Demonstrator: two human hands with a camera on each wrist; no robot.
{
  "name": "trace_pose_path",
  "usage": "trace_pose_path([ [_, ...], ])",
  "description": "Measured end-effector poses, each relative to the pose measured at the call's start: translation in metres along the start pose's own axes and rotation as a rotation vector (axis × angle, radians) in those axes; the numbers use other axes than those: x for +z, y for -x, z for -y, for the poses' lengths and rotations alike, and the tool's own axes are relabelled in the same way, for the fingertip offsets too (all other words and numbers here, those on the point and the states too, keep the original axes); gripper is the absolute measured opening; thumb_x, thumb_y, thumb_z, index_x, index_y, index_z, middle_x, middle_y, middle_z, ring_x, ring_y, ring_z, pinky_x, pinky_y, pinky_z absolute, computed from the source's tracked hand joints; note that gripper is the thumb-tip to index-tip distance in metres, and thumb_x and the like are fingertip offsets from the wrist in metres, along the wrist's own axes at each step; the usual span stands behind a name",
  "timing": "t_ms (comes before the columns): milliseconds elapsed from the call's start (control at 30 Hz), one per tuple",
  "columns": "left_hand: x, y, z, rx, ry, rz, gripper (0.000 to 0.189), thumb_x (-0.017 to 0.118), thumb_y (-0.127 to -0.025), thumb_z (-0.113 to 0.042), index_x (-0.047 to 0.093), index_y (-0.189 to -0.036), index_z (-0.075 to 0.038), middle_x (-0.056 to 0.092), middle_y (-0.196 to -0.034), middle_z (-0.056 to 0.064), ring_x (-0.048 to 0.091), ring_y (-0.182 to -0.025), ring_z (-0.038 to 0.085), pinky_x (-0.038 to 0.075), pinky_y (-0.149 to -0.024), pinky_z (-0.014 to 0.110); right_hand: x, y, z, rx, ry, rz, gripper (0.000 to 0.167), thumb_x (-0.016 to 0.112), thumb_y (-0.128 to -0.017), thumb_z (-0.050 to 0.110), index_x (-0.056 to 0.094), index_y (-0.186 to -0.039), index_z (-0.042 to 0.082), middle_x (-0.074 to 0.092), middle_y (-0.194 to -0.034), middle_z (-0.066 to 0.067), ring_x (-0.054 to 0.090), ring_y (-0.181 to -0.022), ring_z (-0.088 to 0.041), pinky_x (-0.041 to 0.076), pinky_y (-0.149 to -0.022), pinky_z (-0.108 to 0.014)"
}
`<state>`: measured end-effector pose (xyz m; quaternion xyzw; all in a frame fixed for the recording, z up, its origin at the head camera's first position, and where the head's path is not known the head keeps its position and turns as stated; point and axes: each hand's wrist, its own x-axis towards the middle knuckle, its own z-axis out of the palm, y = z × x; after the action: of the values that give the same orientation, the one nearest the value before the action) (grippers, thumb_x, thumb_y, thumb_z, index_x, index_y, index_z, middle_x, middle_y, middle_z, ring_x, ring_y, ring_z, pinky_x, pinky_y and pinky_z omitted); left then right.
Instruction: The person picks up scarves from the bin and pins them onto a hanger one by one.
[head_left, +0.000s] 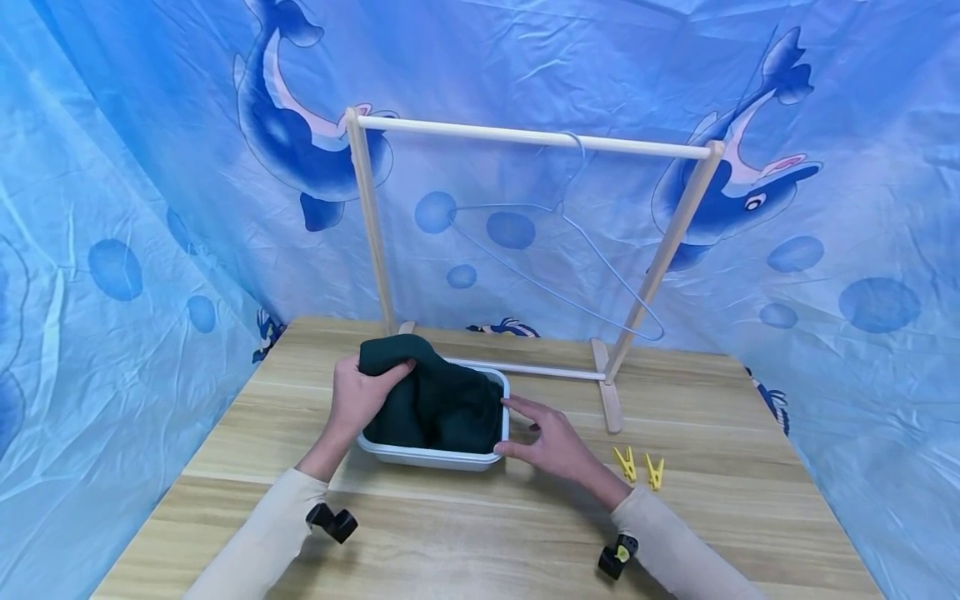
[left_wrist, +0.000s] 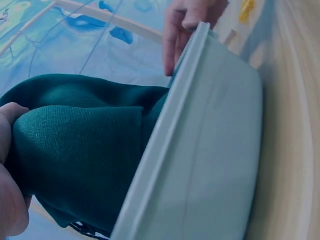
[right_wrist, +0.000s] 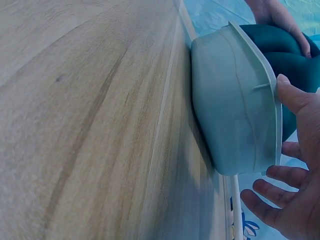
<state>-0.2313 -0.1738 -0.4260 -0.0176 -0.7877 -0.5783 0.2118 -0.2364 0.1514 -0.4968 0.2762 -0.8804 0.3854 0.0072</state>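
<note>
Wide stretch of table (head_left: 450,542) nearward of the left hand (head_left: 356,396) and right hand (head_left: 553,440); side edges well apart from the fingers. Beyond the fingers, a rack (head_left: 480,132) with a hanger (head_left: 561,208) on its top bar, curtain (head_left: 510,42) behind. To the right of the right fingers, near but apart, two yellow pegs (head_left: 625,463).

Gripping dark green cloth (head_left: 457,408) in the left hand, thumb over a raised fold; bulk of the cloth between the two hands, inside the white tub (head_left: 435,458). Right fingers spread, well apart from the thumb, with thumb and index at the tub's right rim.

Left fingertips hidden behind cloth; left hand cut off in the left wrist view. Cannot make out the tub's floor under the cloth.
</note>
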Motion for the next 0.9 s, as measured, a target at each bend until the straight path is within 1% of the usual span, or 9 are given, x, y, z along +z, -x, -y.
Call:
trace_pose_path([
  [100, 0.0, -0.001, -0.005, 0.019, 0.046, -0.028, 0.031, 0.088, -0.082, -0.032, 0.076, -0.083, -0.004, 0.075, -0.079, 0.003, 0.069, -0.081, 0.011, 0.054, -0.075, 0.026, 0.0, -0.001, 0.0, 0.002, -0.001, 0.001, 0.077, 0.078, -0.084, 0.058, 0.055, -0.149, 0.024, 0.051, -0.154, -0.001, 0.053, -0.136, -0.022, 0.057, -0.093, -0.045],
  [200, 0.0, -0.002, -0.012, 0.034, 0.067, -0.044, 0.03, 0.088, -0.082, -0.032, 0.077, -0.083, -0.004, 0.075, -0.078, -0.002, 0.069, -0.081, 0.01, 0.054, -0.074, 0.025, 0.001, -0.002, 0.001, 0.005, 0.0, 0.001, 0.076, 0.078, -0.084, 0.058, 0.055, -0.148, 0.026, 0.051, -0.154, -0.001, 0.053, -0.136, -0.021, 0.057, -0.093, -0.044],
  [300, 0.0, -0.004, -0.018, 0.071, 0.091, -0.058, 0.028, 0.088, -0.082, -0.028, 0.075, -0.081, -0.003, 0.073, -0.075, -0.003, 0.069, -0.078, 0.011, 0.054, -0.073, 0.026, 0.001, -0.002, 0.002, 0.005, 0.001, 0.001, 0.075, 0.078, -0.084, 0.058, 0.055, -0.148, 0.026, 0.051, -0.154, -0.001, 0.054, -0.136, -0.021, 0.057, -0.093, -0.043],
  [433, -0.002, -0.008, -0.027, 0.113, 0.121, -0.07, 0.03, 0.088, -0.082, -0.024, 0.07, -0.072, -0.002, 0.07, -0.069, -0.003, 0.068, -0.074, 0.013, 0.054, -0.071, 0.027, 0.0, -0.003, 0.002, 0.01, 0.005, 0.001, 0.076, 0.079, -0.084, 0.058, 0.055, -0.148, 0.026, 0.051, -0.154, 0.0, 0.054, -0.136, -0.02, 0.057, -0.093, -0.043],
  [600, -0.009, -0.013, -0.038, 0.114, 0.121, -0.076, 0.044, 0.087, -0.082, -0.026, 0.057, -0.06, -0.003, 0.062, -0.058, -0.001, 0.066, -0.068, 0.015, 0.053, -0.068, 0.027, 0.0, -0.002, 0.002, 0.004, 0.006, 0.001, 0.077, 0.079, -0.084, 0.055, 0.054, -0.149, 0.025, 0.051, -0.154, -0.003, 0.053, -0.136, -0.022, 0.057, -0.093, -0.043],
  [667, -0.012, -0.014, -0.045, 0.12, 0.115, -0.081, 0.043, 0.087, -0.083, -0.026, 0.059, -0.06, -0.004, 0.063, -0.059, -0.001, 0.067, -0.069, 0.015, 0.053, -0.068, 0.027, 0.0, -0.002, 0.002, -0.002, 0.008, -0.002, 0.077, 0.08, -0.084, 0.053, 0.053, -0.15, 0.024, 0.051, -0.154, -0.004, 0.053, -0.136, -0.022, 0.057, -0.092, -0.043],
  [767, -0.017, -0.018, -0.054, 0.141, 0.107, -0.082, 0.037, 0.087, -0.083, -0.026, 0.063, -0.064, -0.005, 0.068, -0.065, -0.001, 0.067, -0.072, 0.014, 0.053, -0.07, 0.027, 0.0, -0.002, 0.003, -0.006, 0.011, -0.01, 0.076, 0.082, -0.084, 0.049, 0.053, -0.15, 0.023, 0.052, -0.154, -0.004, 0.054, -0.136, -0.022, 0.057, -0.092, -0.044],
  [833, -0.019, -0.021, -0.06, 0.163, 0.107, -0.08, 0.029, 0.086, -0.083, -0.024, 0.069, -0.07, -0.005, 0.072, -0.072, 0.0, 0.068, -0.076, 0.014, 0.053, -0.072, 0.027, 0.0, -0.001, 0.004, -0.004, 0.015, -0.016, 0.076, 0.083, -0.084, 0.047, 0.054, -0.149, 0.023, 0.052, -0.153, -0.003, 0.054, -0.135, -0.023, 0.057, -0.092, -0.045],
  [900, -0.021, -0.023, -0.065, 0.184, 0.116, -0.077, 0.027, 0.086, -0.083, -0.023, 0.071, -0.073, -0.003, 0.073, -0.074, 0.0, 0.069, -0.077, 0.014, 0.054, -0.073, 0.028, 0.0, -0.001, 0.004, -0.001, 0.019, -0.013, 0.075, 0.083, -0.084, 0.047, 0.054, -0.15, 0.023, 0.052, -0.153, -0.003, 0.054, -0.135, -0.023, 0.057, -0.092, -0.045],
])
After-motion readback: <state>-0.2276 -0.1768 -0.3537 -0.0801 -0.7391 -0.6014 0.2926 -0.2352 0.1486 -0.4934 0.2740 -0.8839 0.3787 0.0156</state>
